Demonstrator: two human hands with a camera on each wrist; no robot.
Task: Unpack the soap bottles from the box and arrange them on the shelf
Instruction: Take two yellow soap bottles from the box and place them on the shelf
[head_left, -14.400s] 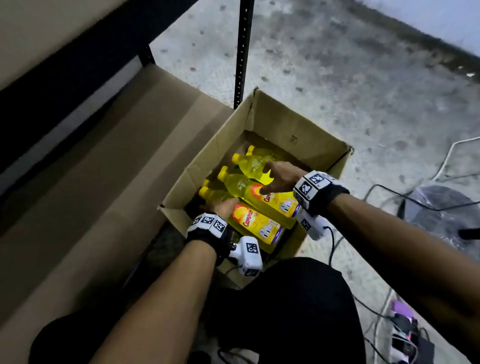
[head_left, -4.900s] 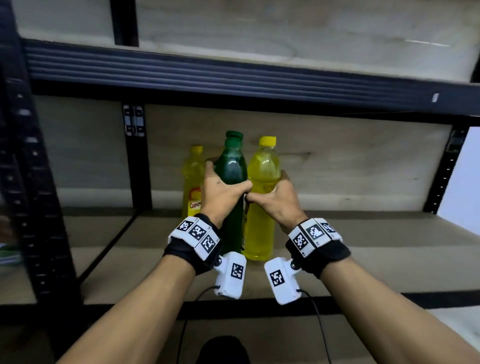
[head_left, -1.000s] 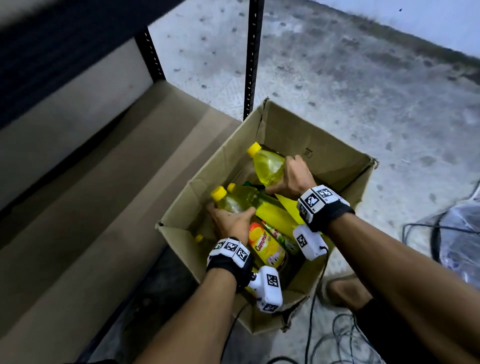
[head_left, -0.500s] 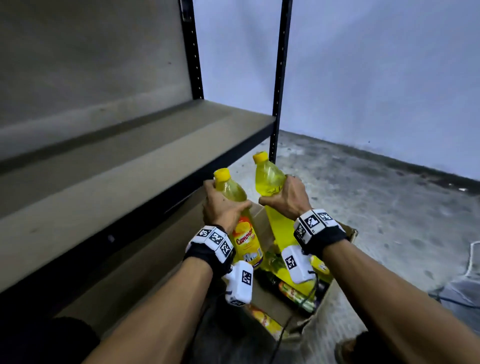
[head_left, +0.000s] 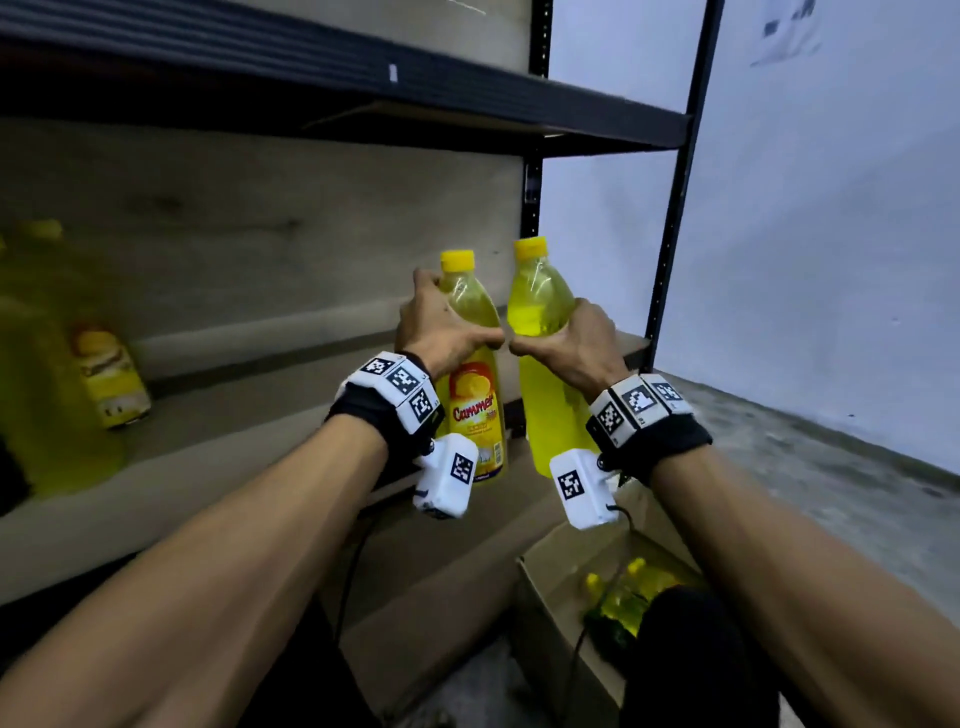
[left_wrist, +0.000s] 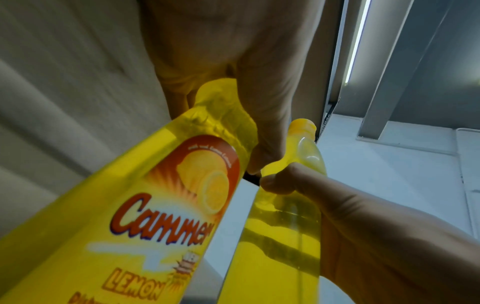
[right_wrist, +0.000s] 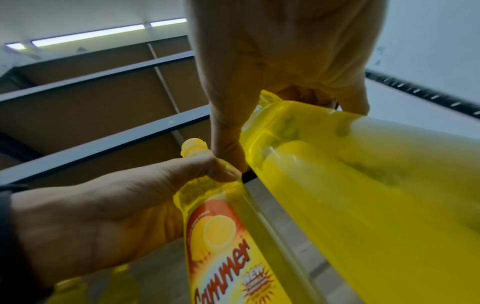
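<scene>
Head view is showing the shelf (head_left: 291, 467) now filling the frame, the cardboard box (head_left: 550, 613) having dropped low right with bottles still inside. Both bottles are clear of it and rising toward the shelf board: the left hand (head_left: 441, 332) is wrapping the labelled Cammer lemon bottle (head_left: 475, 415), the right hand (head_left: 576, 343) is gripping the plain yellow bottle (head_left: 545, 395). Placement beside the blurred yellow bottles already shelved (head_left: 98, 374) is likely coming next.

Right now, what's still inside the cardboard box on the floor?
In the box, yellow bottles with yellow caps show; the right forearm and a dark shape cover the rest.
</scene>
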